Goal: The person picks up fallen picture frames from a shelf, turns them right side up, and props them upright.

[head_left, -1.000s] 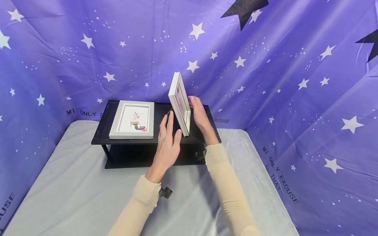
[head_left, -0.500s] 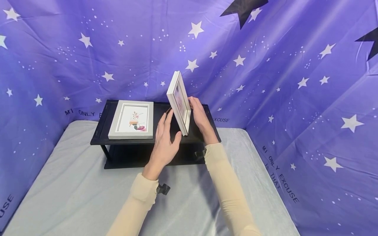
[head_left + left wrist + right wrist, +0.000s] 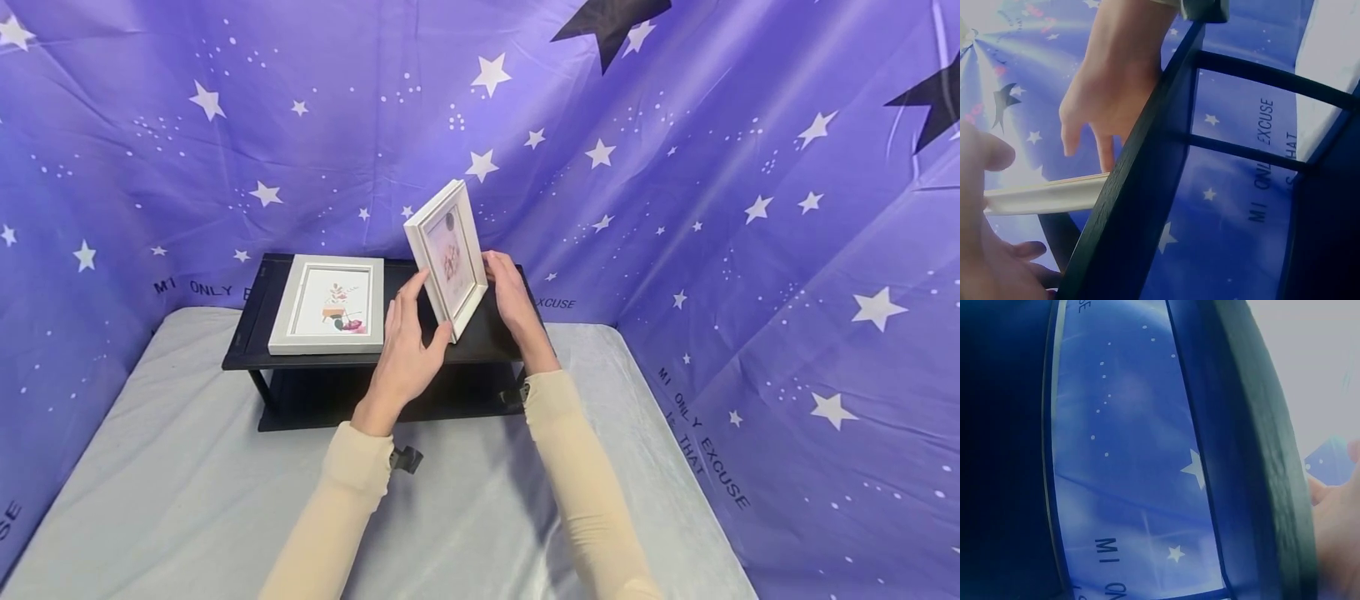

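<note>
flat picture frame (image 3: 330, 305): seemingly done
tilted picture frame (image 3: 450, 257): placement likely unfinished
left hand (image 3: 405, 354): gripping its edge
right hand (image 3: 514, 305): fingers extended

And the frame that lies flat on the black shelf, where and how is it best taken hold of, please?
Probably by the left border and right border of the flat frame, coming from both sides: it lies face up on the black shelf, with straight, thick sides that offer an edge to press.

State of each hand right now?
Left hand: open, at the standing frame's left edge.
Right hand: open, at its right edge.
</note>
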